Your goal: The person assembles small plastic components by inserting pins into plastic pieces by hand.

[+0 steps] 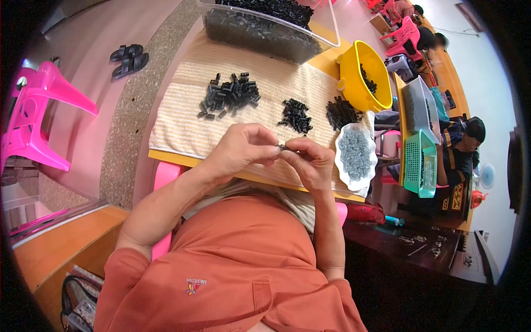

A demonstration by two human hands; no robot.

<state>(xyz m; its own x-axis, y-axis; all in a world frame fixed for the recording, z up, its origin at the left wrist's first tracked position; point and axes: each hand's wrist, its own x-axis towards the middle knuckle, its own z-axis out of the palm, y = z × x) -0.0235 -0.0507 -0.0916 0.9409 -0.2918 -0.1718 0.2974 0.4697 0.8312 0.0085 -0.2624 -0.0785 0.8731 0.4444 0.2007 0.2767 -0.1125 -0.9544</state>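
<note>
My left hand point(249, 148) and my right hand point(311, 161) meet over the near edge of the towel, thumbs and fingertips pinched together. Between them is a small dark part point(283, 147), mostly covered by the fingers. Just beyond lies a heap of small black pieces point(296, 115). Farther left is a pile of black cylindrical pieces point(229, 95), and to the right a bunch of thin black pieces point(341, 113). Beside my right hand, a white scalloped dish point(342, 176) holds many small greyish, see-through parts point(355, 150).
A striped towel point(182, 119) covers the table. At its far side stand a clear bin point(260, 39) of black parts and a yellow basket point(349, 66). Pink stool point(47, 116) and sandals point(130, 60) are left; a person point(463, 146) sits right by a green basket point(420, 166).
</note>
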